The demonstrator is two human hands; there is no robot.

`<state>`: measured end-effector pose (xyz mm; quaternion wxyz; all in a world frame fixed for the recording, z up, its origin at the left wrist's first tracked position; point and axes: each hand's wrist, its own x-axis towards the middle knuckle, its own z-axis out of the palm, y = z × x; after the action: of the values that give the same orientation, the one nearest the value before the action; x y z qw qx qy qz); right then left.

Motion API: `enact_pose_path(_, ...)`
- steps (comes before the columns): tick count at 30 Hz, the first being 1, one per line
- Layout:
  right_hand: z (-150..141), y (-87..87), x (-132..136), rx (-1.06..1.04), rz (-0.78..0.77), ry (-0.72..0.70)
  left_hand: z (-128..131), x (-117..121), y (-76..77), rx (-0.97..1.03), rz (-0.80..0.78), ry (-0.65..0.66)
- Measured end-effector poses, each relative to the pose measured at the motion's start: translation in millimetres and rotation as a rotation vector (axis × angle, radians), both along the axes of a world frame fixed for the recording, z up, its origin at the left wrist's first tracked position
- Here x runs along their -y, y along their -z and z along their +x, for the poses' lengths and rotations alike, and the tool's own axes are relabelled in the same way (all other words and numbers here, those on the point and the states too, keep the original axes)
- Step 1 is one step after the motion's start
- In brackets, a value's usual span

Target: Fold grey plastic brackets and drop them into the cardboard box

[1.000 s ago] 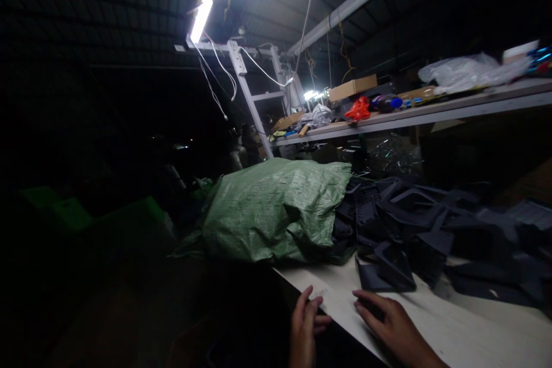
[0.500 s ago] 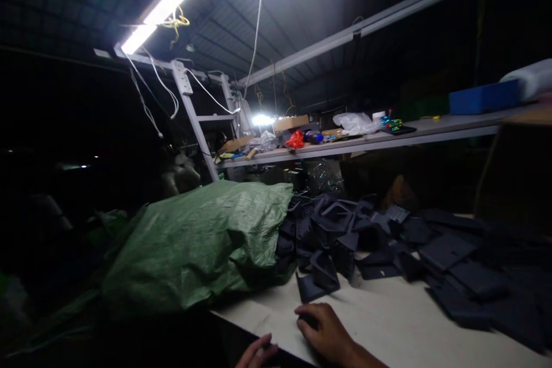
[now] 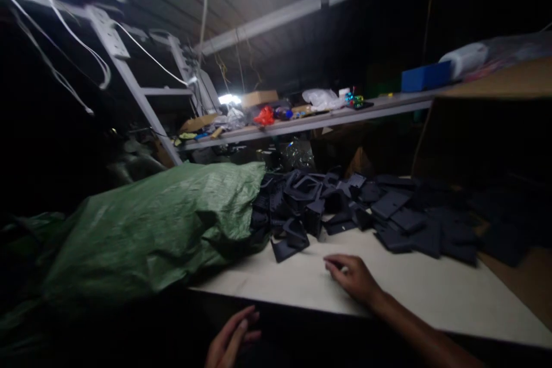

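My right hand (image 3: 354,279) is over the pale tabletop (image 3: 276,282), its fingers loosely curled and a small gap showing between thumb and forefinger. I see nothing held in it. Nearest to it is a dark angular plastic part (image 3: 291,241) at the front of a heap of similar dark plastic parts (image 3: 332,201). Lower down, in front of the table edge, my left hand (image 3: 235,338) has its fingers apart and holds nothing visible. A green woven sack (image 3: 150,230) lies at the left, its mouth against the heap.
Behind the heap runs a raised shelf (image 3: 302,125) bearing a red plastic bag (image 3: 264,116), clear plastic bags and a blue box (image 3: 426,76). A metal post (image 3: 138,92) with a power strip (image 3: 107,33) and hanging white cables stands at left. Flat dark parts (image 3: 405,218) spread rightward.
The view has swung to the right and the scene has shifted left and up. My right hand has moved rightward relative to the sack; more of my left hand shows.
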<state>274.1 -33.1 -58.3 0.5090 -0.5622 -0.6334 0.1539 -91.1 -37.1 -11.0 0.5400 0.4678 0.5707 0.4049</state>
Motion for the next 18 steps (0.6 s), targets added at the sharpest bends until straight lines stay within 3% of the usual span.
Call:
enact_pose_path(4,60.6,6.9,26.2,0.011,-0.041,0.274,13.6,10.8,-11.7,-0.164,0.044,0.057)
enact_pose_path(9,121.3,5.5,56.7,0.199,-0.033,0.612,28.7,7.7,-7.7,-0.281,0.013,0.121)
enact_pose_path(13,168.1,7.3,67.9,0.281,-0.136,0.856,37.6,5.7,-6.4,-0.358,0.013,0.221)
enact_pose_path(18,203.6,22.7,61.7,0.275,-0.318,0.985,54.8,2.6,-17.5,-0.354,0.087,0.297)
